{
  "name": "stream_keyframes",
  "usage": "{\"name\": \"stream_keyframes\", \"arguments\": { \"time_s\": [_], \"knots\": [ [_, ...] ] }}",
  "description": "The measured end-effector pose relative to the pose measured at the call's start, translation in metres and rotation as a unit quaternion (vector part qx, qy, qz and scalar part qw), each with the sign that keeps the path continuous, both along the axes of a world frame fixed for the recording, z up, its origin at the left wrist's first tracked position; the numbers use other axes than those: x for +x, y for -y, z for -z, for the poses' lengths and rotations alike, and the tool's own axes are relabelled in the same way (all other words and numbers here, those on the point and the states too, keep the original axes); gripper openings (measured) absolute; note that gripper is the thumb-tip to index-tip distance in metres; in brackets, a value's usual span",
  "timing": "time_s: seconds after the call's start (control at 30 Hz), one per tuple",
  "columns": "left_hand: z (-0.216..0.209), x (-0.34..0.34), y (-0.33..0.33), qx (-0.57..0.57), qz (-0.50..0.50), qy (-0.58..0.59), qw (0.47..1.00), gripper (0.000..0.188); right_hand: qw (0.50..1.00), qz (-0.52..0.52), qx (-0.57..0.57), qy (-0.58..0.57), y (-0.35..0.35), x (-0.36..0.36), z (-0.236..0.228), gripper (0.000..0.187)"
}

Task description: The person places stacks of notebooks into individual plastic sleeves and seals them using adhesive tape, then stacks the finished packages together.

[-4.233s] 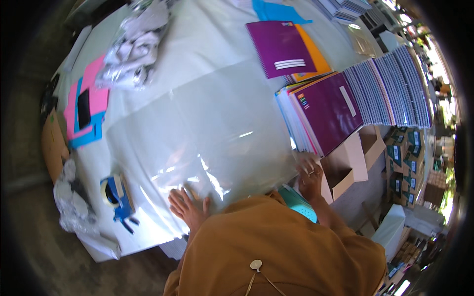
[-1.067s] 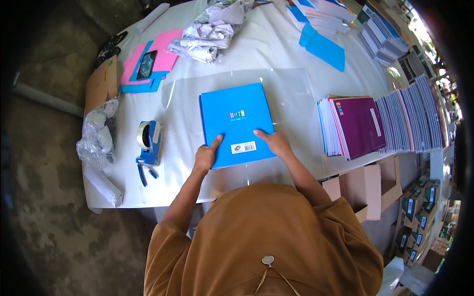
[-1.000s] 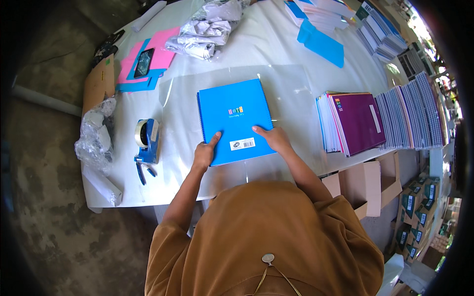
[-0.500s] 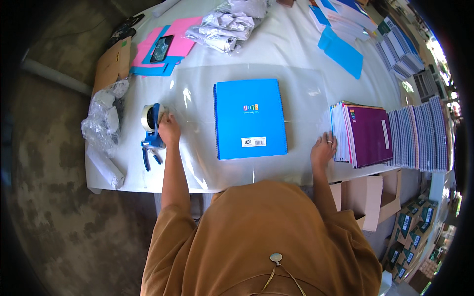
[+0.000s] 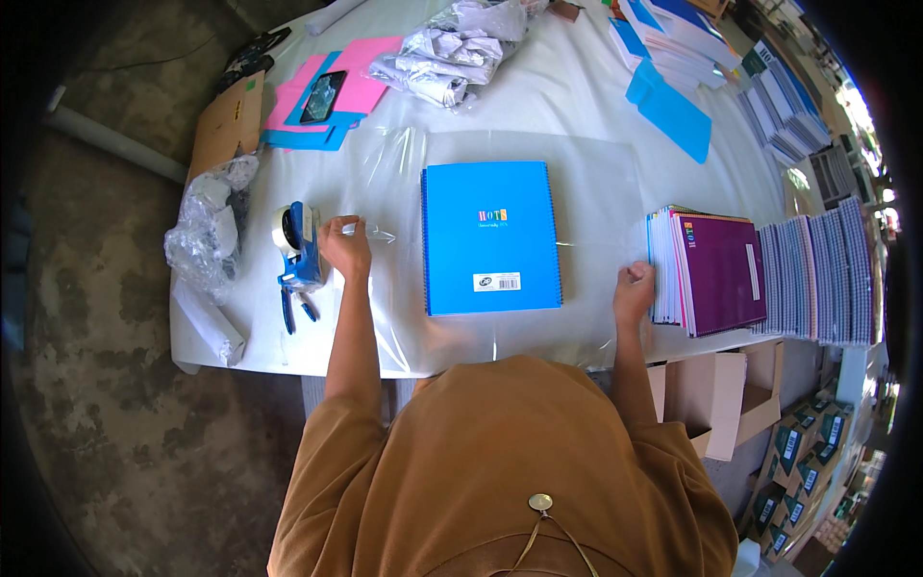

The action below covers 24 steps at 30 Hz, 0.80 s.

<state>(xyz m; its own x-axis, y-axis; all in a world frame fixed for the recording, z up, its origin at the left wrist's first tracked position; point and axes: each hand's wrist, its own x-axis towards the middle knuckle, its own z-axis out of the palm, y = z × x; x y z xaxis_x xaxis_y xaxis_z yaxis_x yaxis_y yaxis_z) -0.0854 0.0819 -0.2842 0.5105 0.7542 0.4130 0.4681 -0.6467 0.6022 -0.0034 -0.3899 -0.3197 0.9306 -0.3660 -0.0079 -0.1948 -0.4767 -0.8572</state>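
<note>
A blue spiral-bound notebook (image 5: 491, 245) lies face up on a large clear plastic sheet (image 5: 596, 202) spread over the white-covered table. At the sheet's left side my left hand (image 5: 346, 248) pinches its edge, which lifts and curls, catching the light. A blue tape dispenser (image 5: 306, 252) with a roll of tape stands just left of that hand. By the sheet's right edge, my right hand (image 5: 633, 292) is closed with curled fingers; what lies between them is hidden. Right beside it stands a stack of notebooks with a purple cover (image 5: 719, 279).
More spiral notebooks (image 5: 817, 274) line the right side. A phone (image 5: 323, 98) rests on pink and blue sheets at the back left. Crumpled plastic (image 5: 452, 58) lies at the back and bubble wrap (image 5: 207, 226) at the left. Open cardboard boxes (image 5: 707, 399) stand below the right table edge.
My left hand has moved right, away from the tape dispenser, and the sheet's left side is lifted. My right hand's fingers, stretched out before, are curled now.
</note>
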Motion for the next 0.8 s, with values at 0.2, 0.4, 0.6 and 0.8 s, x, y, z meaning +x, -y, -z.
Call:
{"name": "stream_keyframes", "arguments": {
  "time_s": [0.2,0.4,0.6,0.8],
  "knots": [
    [-0.002,-0.012,-0.037,-0.109,0.025,-0.167,0.98,0.032,0.936,-0.025,-0.35,0.009,-0.017,0.002,-0.017,0.015],
    [-0.022,-0.006,-0.033,-0.467,0.257,-0.041,0.845,0.046,0.914,0.03,-0.383,0.127,-0.007,0.01,0.004,0.016],
    [-0.031,-0.022,-0.013,-0.473,0.273,-0.202,0.813,0.061,0.93,-0.04,-0.364,0.029,-0.012,0.004,0.0,0.02],
    [-0.006,-0.025,-0.017,-0.534,0.242,-0.133,0.799,0.047,0.989,0.012,-0.144,0.023,-0.001,0.018,-0.028,0.061]
  ]
}}
